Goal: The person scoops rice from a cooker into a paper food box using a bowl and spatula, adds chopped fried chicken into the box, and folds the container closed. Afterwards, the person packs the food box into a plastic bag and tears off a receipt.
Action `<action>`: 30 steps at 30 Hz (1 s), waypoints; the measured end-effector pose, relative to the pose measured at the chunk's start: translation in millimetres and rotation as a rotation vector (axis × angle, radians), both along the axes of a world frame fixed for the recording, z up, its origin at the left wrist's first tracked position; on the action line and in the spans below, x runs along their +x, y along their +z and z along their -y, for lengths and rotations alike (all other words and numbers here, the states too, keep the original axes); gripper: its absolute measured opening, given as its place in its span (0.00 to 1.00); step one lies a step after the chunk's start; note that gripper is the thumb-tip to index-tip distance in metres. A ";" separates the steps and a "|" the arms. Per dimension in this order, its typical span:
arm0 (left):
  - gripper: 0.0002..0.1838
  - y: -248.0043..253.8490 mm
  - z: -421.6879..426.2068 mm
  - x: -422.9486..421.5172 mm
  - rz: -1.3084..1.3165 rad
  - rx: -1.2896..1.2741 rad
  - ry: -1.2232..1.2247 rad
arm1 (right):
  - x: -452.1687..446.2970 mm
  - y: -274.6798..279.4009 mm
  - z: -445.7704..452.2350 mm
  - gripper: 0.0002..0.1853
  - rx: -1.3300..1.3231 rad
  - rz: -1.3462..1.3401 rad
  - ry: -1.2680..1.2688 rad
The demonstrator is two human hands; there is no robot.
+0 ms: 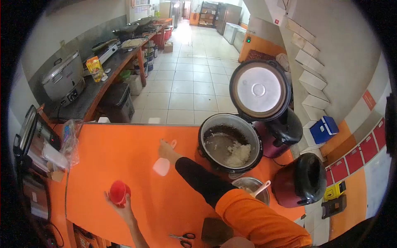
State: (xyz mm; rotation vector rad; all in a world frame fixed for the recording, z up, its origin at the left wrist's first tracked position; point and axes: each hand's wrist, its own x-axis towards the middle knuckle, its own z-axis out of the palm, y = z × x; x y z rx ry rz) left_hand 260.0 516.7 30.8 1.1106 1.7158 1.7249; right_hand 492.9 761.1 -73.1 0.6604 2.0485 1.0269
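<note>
In the head view my left hand (120,210) is closed around a small red cup (119,192), its mouth facing up, above the left part of the orange table (99,153). My right hand (166,149) stretches across to the table's middle, closed on a white rice paddle (161,167). The paddle's blade points toward me and its handle end shows past the hand; my fingers are partly hidden. Right of that hand stands an open rice cooker pot (215,142) with cooked rice (239,154) along its right side. Its lid (259,89) is raised.
A metal bowl (248,182) with a pink-handled utensil (261,188) sits below the pot. Closed dark red rice cookers (300,180) stand right. Scissors (182,237) and a dark block (216,230) lie near me. Plastic bags (71,140) and appliances (39,138) line the left.
</note>
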 end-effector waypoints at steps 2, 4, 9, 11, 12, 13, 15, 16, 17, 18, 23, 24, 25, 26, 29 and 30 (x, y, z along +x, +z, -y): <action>0.47 19.1 -13.1 28.3 0.084 0.069 -0.066 | -1.1 0.5 -3.0 0.09 -0.299 -0.449 -0.450; 0.47 31.1 -22.6 58.0 0.153 0.141 -0.153 | 14.9 56.9 37.3 0.10 -0.363 -0.554 -0.494; 0.45 35.8 -9.4 94.0 0.142 0.206 -0.051 | 35.6 28.9 94.2 0.27 -0.088 -0.827 -0.129; 0.44 40.7 -2.9 99.6 0.179 0.218 -0.021 | 13.0 21.1 102.1 0.28 -0.029 -0.875 -0.110; 0.39 38.5 11.0 99.8 0.270 0.159 0.016 | 6.6 23.3 102.2 0.28 0.031 -0.905 -0.113; 0.35 33.5 25.0 99.2 0.360 0.097 0.049 | -1.1 26.0 99.6 0.28 0.040 -0.913 -0.106; 0.33 14.3 49.9 94.8 0.394 0.078 0.082 | -24.6 36.8 92.1 0.29 0.261 -0.871 0.027; 0.33 12.8 60.2 93.7 0.383 0.086 0.081 | -37.3 32.9 86.9 0.29 0.269 -0.882 0.030; 0.32 15.4 70.6 93.2 0.374 0.067 0.103 | -49.4 24.3 80.4 0.31 0.080 -0.750 -0.030; 0.32 22.3 78.8 94.8 0.368 0.037 0.123 | -58.9 21.6 79.2 0.34 -0.117 -0.611 -0.095; 0.36 35.7 73.4 87.7 0.325 0.008 0.208 | -55.8 84.6 131.2 0.16 -0.192 -0.480 -0.230; 0.36 51.5 62.2 98.1 0.308 0.138 0.239 | -47.9 128.2 150.0 0.11 -0.155 -0.484 -0.244; 0.35 63.9 49.8 108.6 0.291 0.276 0.274 | -41.4 150.0 145.0 0.09 -0.209 -0.580 -0.288; 0.35 69.1 39.1 121.0 0.305 0.277 0.265 | -35.0 172.0 140.2 0.07 -0.263 -0.676 -0.330; 0.32 49.1 15.2 152.5 0.371 0.305 0.099 | 72.8 267.0 156.7 0.14 -0.036 -0.981 0.101; 0.31 34.6 10.1 162.3 0.376 0.315 -0.001 | 121.7 343.7 170.3 0.11 -0.432 -0.859 0.002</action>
